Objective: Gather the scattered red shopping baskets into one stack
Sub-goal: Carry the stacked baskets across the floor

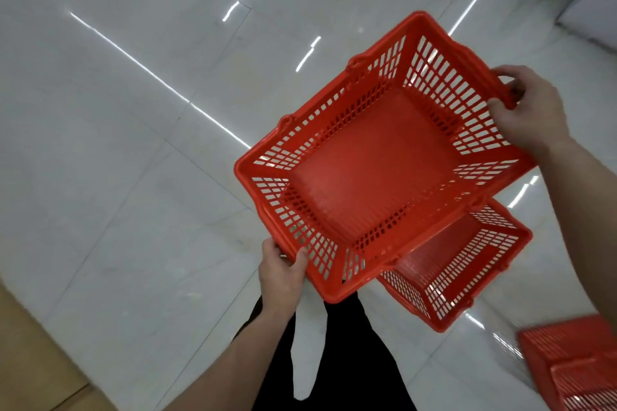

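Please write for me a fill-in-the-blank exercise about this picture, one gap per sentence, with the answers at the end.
1. The baskets in view number ____: the held basket, the second basket and the third basket.
2. The left hand and the right hand grip the held basket, which has ____ inside it.
3. The second basket stands on the ____, partly hidden by the held basket.
4. All the baskets are ____ in colour.
Answers: three; nothing; floor; red.

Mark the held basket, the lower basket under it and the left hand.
held basket (370, 173), head view, solid bottom.
lower basket (444, 253), head view, solid bottom.
left hand (282, 272), head view, back of hand.
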`<state>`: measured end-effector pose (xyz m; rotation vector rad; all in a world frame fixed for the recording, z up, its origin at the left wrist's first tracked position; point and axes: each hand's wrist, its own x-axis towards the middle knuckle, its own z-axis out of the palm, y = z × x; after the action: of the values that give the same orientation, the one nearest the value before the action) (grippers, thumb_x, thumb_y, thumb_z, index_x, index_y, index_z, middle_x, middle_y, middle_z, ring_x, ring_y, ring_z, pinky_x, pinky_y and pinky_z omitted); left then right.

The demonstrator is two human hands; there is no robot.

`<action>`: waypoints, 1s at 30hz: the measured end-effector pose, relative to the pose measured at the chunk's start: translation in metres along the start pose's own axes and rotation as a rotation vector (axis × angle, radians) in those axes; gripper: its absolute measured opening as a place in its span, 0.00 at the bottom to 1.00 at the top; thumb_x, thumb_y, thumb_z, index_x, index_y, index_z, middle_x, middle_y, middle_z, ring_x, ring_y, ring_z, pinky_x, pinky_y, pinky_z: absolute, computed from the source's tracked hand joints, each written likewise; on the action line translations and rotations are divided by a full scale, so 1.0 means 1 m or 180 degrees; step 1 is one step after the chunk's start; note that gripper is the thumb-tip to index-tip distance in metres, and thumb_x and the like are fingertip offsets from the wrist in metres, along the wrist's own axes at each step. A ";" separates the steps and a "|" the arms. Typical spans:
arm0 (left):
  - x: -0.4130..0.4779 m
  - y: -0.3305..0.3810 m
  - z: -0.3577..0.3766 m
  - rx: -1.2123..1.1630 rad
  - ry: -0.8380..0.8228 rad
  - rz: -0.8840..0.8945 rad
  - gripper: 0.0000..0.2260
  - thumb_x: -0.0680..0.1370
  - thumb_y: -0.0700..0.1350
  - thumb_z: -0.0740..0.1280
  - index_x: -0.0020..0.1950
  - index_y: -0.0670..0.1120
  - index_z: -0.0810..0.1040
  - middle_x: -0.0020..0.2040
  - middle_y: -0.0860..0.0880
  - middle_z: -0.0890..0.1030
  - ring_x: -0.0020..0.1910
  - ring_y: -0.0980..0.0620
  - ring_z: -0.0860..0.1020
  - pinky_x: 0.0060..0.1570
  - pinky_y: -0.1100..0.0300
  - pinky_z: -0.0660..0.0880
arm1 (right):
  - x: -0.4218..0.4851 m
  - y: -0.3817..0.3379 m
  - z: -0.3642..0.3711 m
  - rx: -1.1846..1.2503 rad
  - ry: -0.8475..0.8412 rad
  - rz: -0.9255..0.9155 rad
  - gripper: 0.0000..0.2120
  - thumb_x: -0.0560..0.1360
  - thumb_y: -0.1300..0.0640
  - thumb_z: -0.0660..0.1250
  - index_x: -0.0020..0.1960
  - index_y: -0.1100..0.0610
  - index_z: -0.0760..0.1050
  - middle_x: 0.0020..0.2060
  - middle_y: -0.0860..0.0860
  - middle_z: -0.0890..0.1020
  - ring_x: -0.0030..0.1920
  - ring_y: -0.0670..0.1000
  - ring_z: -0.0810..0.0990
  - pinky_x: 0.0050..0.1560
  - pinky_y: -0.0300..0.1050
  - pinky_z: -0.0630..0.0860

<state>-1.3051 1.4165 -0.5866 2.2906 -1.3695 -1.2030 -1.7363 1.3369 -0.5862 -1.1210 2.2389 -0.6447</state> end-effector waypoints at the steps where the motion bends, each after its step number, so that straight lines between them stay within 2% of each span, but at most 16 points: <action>1: -0.004 -0.005 -0.001 0.0006 0.0003 -0.0022 0.13 0.75 0.46 0.73 0.56 0.50 0.72 0.46 0.58 0.82 0.42 0.65 0.80 0.42 0.65 0.76 | 0.000 -0.002 0.002 -0.0023 -0.0027 -0.0043 0.22 0.79 0.54 0.67 0.72 0.48 0.69 0.59 0.58 0.82 0.54 0.60 0.83 0.56 0.58 0.80; 3: -0.011 -0.012 -0.003 0.0019 0.0029 -0.0107 0.13 0.76 0.47 0.73 0.56 0.50 0.72 0.47 0.57 0.82 0.44 0.61 0.81 0.46 0.59 0.78 | 0.000 -0.008 0.006 -0.0077 -0.0089 -0.0149 0.22 0.78 0.56 0.67 0.71 0.48 0.71 0.56 0.56 0.83 0.52 0.59 0.83 0.55 0.58 0.81; 5: -0.015 -0.016 -0.004 0.0022 0.0054 -0.0161 0.13 0.76 0.47 0.73 0.56 0.51 0.72 0.47 0.57 0.81 0.46 0.59 0.81 0.45 0.58 0.77 | 0.004 -0.016 0.011 -0.0157 -0.0109 -0.0257 0.21 0.77 0.56 0.67 0.70 0.47 0.72 0.55 0.54 0.84 0.52 0.58 0.83 0.55 0.56 0.80; 8: -0.019 -0.014 0.002 -0.0051 0.0086 -0.0191 0.13 0.76 0.48 0.73 0.56 0.51 0.72 0.46 0.56 0.81 0.45 0.58 0.81 0.41 0.63 0.74 | 0.019 -0.029 0.013 -0.0290 -0.0144 -0.0386 0.22 0.76 0.56 0.67 0.70 0.46 0.72 0.55 0.53 0.84 0.54 0.59 0.82 0.57 0.56 0.78; 11: -0.021 -0.008 0.011 -0.0167 0.0105 -0.0225 0.13 0.76 0.47 0.73 0.56 0.49 0.72 0.46 0.56 0.82 0.42 0.66 0.80 0.37 0.73 0.72 | 0.039 -0.038 0.013 -0.0410 -0.0178 -0.0477 0.23 0.76 0.56 0.66 0.70 0.44 0.72 0.55 0.53 0.84 0.54 0.59 0.82 0.57 0.55 0.78; 14: -0.020 -0.004 0.020 -0.0230 0.0015 -0.0171 0.14 0.75 0.48 0.74 0.54 0.49 0.72 0.45 0.55 0.82 0.42 0.69 0.79 0.37 0.75 0.71 | 0.054 -0.045 0.012 -0.0472 -0.0125 -0.0521 0.23 0.76 0.55 0.65 0.69 0.44 0.71 0.55 0.52 0.84 0.55 0.58 0.81 0.57 0.55 0.77; 19: -0.016 0.001 0.024 -0.0445 -0.0353 0.0013 0.16 0.75 0.52 0.73 0.57 0.49 0.71 0.45 0.54 0.84 0.41 0.61 0.82 0.36 0.70 0.76 | 0.064 -0.042 0.016 -0.0361 -0.0016 -0.0387 0.21 0.77 0.55 0.65 0.69 0.42 0.71 0.58 0.52 0.83 0.57 0.57 0.81 0.59 0.59 0.78; 22: -0.021 -0.012 0.030 -0.0323 -0.0563 0.0160 0.16 0.75 0.56 0.71 0.56 0.50 0.72 0.42 0.53 0.84 0.40 0.56 0.83 0.40 0.60 0.79 | 0.065 -0.035 0.022 -0.0202 0.0090 -0.0309 0.20 0.77 0.55 0.65 0.68 0.43 0.72 0.58 0.52 0.82 0.57 0.56 0.81 0.58 0.58 0.78; 25: -0.026 -0.025 0.040 -0.0190 -0.0899 0.0147 0.15 0.76 0.57 0.70 0.57 0.52 0.71 0.44 0.56 0.83 0.42 0.54 0.83 0.46 0.52 0.81 | 0.067 -0.028 0.024 -0.0184 0.0124 -0.0217 0.19 0.78 0.56 0.65 0.67 0.42 0.71 0.59 0.51 0.82 0.57 0.55 0.81 0.58 0.57 0.79; 28: -0.019 -0.035 0.042 -0.0126 -0.1122 -0.0021 0.19 0.75 0.61 0.70 0.58 0.52 0.72 0.43 0.52 0.84 0.43 0.55 0.83 0.48 0.54 0.80 | 0.067 -0.019 0.029 -0.0252 -0.0002 -0.0156 0.20 0.77 0.58 0.65 0.67 0.43 0.73 0.57 0.51 0.83 0.56 0.56 0.81 0.58 0.56 0.78; 30: -0.010 -0.043 0.039 0.0003 -0.1300 -0.0184 0.24 0.70 0.67 0.70 0.56 0.52 0.74 0.41 0.51 0.83 0.42 0.57 0.83 0.47 0.57 0.79 | 0.065 -0.015 0.040 -0.0216 -0.0139 -0.0185 0.20 0.76 0.59 0.66 0.66 0.45 0.75 0.56 0.51 0.83 0.56 0.56 0.81 0.59 0.55 0.77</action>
<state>-1.3087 1.4563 -0.6301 2.1768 -1.4303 -1.7629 -1.7344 1.2679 -0.6223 -1.2259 2.2130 -0.5660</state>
